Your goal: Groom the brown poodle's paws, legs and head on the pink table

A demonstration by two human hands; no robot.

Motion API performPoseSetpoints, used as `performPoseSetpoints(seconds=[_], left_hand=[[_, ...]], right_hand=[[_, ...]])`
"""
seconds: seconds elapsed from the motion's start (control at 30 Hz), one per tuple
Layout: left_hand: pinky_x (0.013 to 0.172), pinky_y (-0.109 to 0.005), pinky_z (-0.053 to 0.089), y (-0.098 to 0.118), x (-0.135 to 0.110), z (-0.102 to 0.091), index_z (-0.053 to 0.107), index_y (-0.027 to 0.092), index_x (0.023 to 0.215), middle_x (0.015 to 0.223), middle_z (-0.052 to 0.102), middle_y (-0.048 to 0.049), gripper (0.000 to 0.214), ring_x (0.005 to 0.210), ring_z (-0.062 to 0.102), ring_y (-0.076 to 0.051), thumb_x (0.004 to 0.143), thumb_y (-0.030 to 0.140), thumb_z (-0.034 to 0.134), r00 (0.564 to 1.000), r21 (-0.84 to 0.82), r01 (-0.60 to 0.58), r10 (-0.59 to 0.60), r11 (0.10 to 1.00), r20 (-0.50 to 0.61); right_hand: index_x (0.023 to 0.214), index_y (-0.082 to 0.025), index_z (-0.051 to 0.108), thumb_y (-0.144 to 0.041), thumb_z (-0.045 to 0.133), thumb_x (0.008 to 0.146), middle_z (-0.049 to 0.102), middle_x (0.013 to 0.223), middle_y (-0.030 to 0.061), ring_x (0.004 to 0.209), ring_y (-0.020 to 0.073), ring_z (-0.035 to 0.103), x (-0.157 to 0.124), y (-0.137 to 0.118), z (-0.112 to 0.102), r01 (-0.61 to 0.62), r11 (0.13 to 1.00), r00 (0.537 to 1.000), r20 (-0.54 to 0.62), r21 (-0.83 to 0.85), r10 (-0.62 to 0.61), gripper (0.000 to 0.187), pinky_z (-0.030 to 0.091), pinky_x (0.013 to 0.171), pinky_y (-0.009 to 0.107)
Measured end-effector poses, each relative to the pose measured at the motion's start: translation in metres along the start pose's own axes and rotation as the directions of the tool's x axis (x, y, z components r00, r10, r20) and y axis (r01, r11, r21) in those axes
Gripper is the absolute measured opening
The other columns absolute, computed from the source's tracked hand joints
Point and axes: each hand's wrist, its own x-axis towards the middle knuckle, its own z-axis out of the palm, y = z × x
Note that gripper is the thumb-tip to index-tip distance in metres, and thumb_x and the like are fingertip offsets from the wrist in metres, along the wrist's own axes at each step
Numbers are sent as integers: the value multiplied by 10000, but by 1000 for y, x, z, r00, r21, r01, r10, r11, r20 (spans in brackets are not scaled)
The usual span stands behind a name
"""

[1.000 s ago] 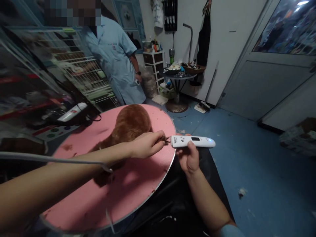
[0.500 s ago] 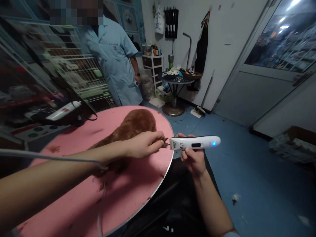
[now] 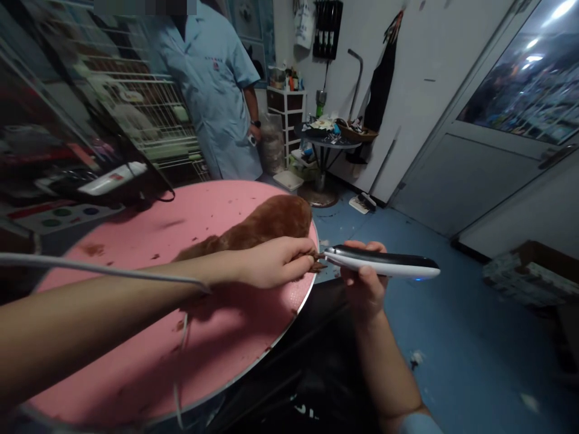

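Observation:
A brown-furred dog is on the round pink table, its head hidden from me. My left hand is closed around one of its paws near the table's right edge, and claws or toes stick out past my fingers. In my right hand is a white and black hair clipper with a blue light glowing on its underside. The clipper's blade end is right beside the paw; whether it touches I cannot tell.
A grey cord crosses above my left forearm. Tufts of brown hair lie on the table. Beyond it stand a person in a light blue coat, a wire cage and a small cluttered round table. A door is at the right.
My left hand and the paw have shifted right. The clipper has rolled, so its black side now faces up, and it has moved right too. The dog's body appears further right.

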Motion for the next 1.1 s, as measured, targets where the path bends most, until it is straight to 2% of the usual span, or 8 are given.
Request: performPoseSetpoints(seconds=[0.1,0.23,0.47,0.67,0.87,0.97,1.03,1.1], left_hand=[[577,-235,397,0,4,0,517,171,781,695,583,-2,195,609,509,-120,863,294,391,999,5,-37,37,999,-11],[592,-242,404,-4,7,0,536,172,794,708,628,-14,197,622,546,-131,860,295,397,1000,71,13,-12,997,-25],[546,-235,359,6,-1,-6,591,185,806,626,587,11,208,547,511,-124,849,298,422,999,275,-7,18,962,-39],[579,-222,391,5,-12,-3,601,190,844,685,631,8,210,584,542,-119,864,288,416,999,234,7,6,972,-53],[541,-224,363,2,-21,4,625,177,835,696,641,-12,241,581,541,-130,870,327,439,999,259,-49,53,965,-7],[549,-232,344,2,-20,2,625,176,790,685,640,-18,307,582,540,-133,899,359,405,995,317,-86,94,945,-10],[552,-238,331,0,-18,1,620,181,724,633,616,-11,356,549,521,-129,916,320,355,992,365,-121,124,923,13],[545,-238,317,-5,-13,3,607,182,647,584,592,0,356,518,497,-122,889,243,354,988,400,-153,147,904,46]], right_hand=[[934,-278,460,-389,728,716,695,945,-19,425,54,450,-2,-7,-4,46,999,999,-24,20,-45,364,297,354,180],[940,-277,446,-370,731,720,689,978,-13,440,53,468,-5,-9,-4,83,995,997,0,-56,-83,372,324,365,176],[926,-273,414,-437,716,726,677,936,-6,446,60,475,-5,-7,4,62,995,998,36,-79,-60,398,302,344,170],[930,-281,418,-446,724,707,687,916,-19,408,59,441,-4,-8,10,4,997,996,91,-82,4,414,306,342,186],[896,-259,497,-434,745,691,689,819,-10,622,146,627,2,-12,10,-25,1000,977,212,-8,26,366,503,527,253],[820,-223,554,-500,749,658,661,790,1,620,135,606,3,-23,8,-148,985,912,374,-87,170,375,502,541,249],[839,-203,609,-463,786,621,655,858,18,698,141,611,1,-32,11,-245,913,774,501,-325,386,383,513,605,256],[904,-200,644,-378,819,591,649,893,15,775,149,611,-1,-40,19,-238,796,624,541,-556,564,400,514,679,263]])
